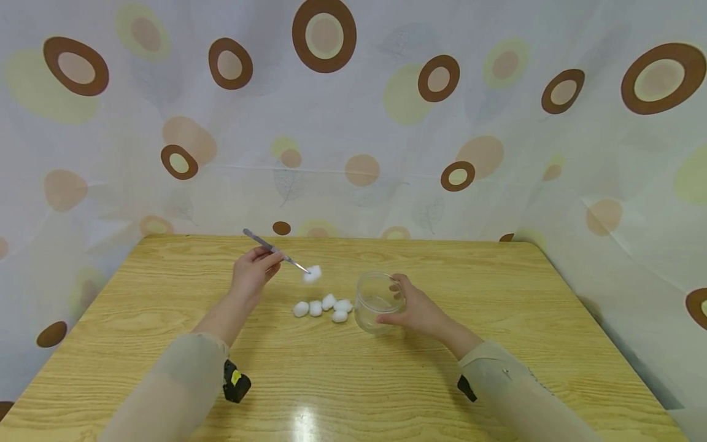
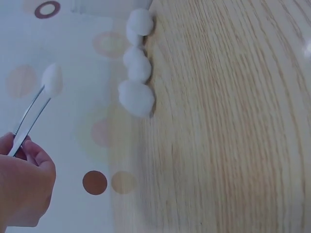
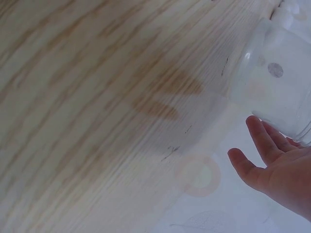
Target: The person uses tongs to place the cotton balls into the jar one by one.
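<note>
My left hand pinches metal tweezers between thumb and fingers. Their tips grip one white cotton ball, held above the table, and the left wrist view shows it too, at the ends of the two tweezer arms. Below it, several more cotton balls lie grouped on the wood, left of a clear jar. That jar stands upright and uncovered. My right hand holds it from the right, thumb in front and fingers behind; part of the jar shows in the right wrist view.
The wooden table reaches back to a patterned cloth that hangs behind it and along both sides. Black wrist devices show below the sleeves.
</note>
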A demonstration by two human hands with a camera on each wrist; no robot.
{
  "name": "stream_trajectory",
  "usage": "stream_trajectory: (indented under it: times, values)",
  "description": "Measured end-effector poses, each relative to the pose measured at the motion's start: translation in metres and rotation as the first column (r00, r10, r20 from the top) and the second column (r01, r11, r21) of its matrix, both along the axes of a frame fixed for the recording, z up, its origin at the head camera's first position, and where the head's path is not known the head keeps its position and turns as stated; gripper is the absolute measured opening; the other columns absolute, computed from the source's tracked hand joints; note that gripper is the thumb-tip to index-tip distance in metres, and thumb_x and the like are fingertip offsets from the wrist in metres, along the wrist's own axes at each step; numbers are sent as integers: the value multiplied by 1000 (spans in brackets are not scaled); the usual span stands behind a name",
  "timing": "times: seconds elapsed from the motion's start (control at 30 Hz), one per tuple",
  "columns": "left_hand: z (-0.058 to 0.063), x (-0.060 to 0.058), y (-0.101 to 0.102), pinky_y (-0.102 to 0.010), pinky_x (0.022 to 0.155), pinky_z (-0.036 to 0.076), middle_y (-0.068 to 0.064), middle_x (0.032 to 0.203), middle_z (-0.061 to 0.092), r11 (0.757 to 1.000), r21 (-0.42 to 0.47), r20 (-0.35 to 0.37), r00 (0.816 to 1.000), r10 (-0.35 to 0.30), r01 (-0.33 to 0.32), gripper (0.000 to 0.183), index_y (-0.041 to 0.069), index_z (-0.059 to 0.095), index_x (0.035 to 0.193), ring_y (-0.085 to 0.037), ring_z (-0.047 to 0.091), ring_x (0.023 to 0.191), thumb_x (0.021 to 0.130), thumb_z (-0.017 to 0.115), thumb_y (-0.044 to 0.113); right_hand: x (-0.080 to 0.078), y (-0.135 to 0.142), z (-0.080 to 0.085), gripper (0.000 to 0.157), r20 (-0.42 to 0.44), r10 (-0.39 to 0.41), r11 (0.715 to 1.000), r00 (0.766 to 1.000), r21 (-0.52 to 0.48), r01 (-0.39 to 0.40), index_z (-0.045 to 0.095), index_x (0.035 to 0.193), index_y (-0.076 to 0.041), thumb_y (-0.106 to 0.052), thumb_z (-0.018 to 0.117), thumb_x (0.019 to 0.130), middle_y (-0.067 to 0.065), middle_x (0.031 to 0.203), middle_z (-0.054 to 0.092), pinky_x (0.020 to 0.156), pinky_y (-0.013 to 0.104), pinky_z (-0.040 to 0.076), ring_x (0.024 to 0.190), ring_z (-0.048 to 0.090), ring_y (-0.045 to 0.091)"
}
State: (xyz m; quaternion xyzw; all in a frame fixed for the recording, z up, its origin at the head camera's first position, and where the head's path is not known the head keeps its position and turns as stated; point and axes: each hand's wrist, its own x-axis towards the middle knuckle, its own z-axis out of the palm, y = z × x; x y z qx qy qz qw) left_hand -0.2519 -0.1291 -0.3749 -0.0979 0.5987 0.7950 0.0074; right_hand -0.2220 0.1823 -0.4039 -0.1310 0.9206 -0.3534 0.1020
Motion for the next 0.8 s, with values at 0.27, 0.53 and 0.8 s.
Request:
stream_trajectory:
  times: [0.27,0.53,0.8]
  values:
    - [10,-4,13,-13,79,50,11,79,60,999,25,37,999,-22,21,23,1,50,112,1,60,77,90,57,4,0,0,0,90,1,1,1000,1000,-5,-1,22,142,-3,-34,76,76,22,138,44,99,53,41,125,45,38]
    - [17,-7,28,-16,80,49,12,79,60,999,36,28,999,-33,32,15,7,53,104,0,59,78,90,57,4,1,1,1,90,0,4,1000,1000,-6,-4,21,142,-4,-33,75,77,22,138,43,99,54,41,125,45,38]
    - [23,-9,51,-20,85,47,9,85,61,998,47,20,998,-52,51,22,4,53,111,0,59,77,89,58,4,1,0,1,90,9,2,1000,1000,-17,-2,21,142,-4,-32,76,77,22,139,43,99,53,41,126,44,38]
